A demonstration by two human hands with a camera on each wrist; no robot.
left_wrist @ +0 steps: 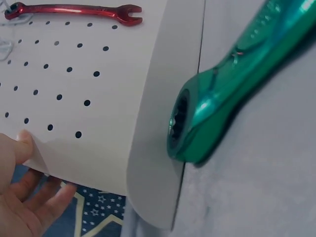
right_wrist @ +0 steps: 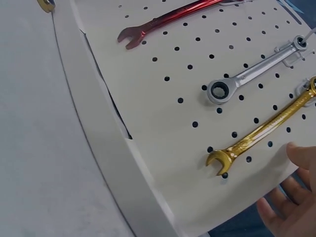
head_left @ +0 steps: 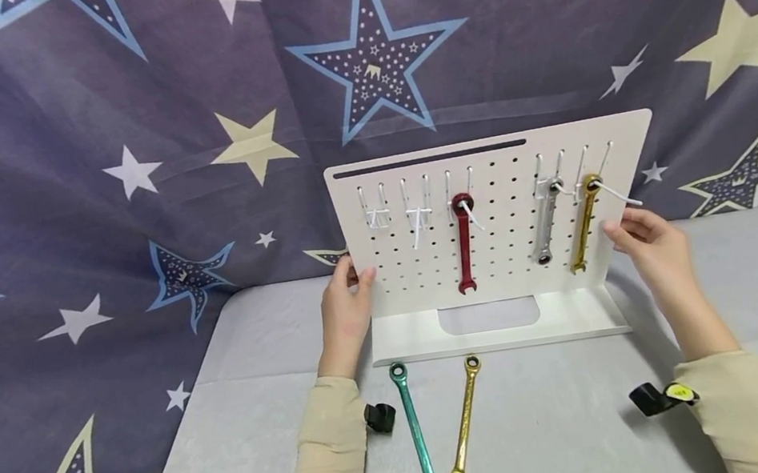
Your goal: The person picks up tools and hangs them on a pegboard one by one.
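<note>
A white pegboard (head_left: 412,264) stands upright on its base. My left hand (head_left: 345,306) holds its left edge, thumb on the front face and fingers at the back. My right hand (head_left: 657,246) holds the right edge the same way, close to a hanging gold wrench (head_left: 583,228). Beside that one hang a silver wrench (head_left: 548,225) and a red wrench (head_left: 464,249). On the table in front lie a green wrench (head_left: 416,433) and a second gold wrench (head_left: 465,426). In the left wrist view, the green wrench (left_wrist: 207,118) looms large near the base.
Two white hooks, a left one (head_left: 377,218) and its neighbour (head_left: 418,219), carry no wrench. Grey cloth covers the table (head_left: 558,421). A star-patterned curtain (head_left: 182,78) hangs close behind the board. A hook prong (head_left: 620,194) juts forward near the right hand.
</note>
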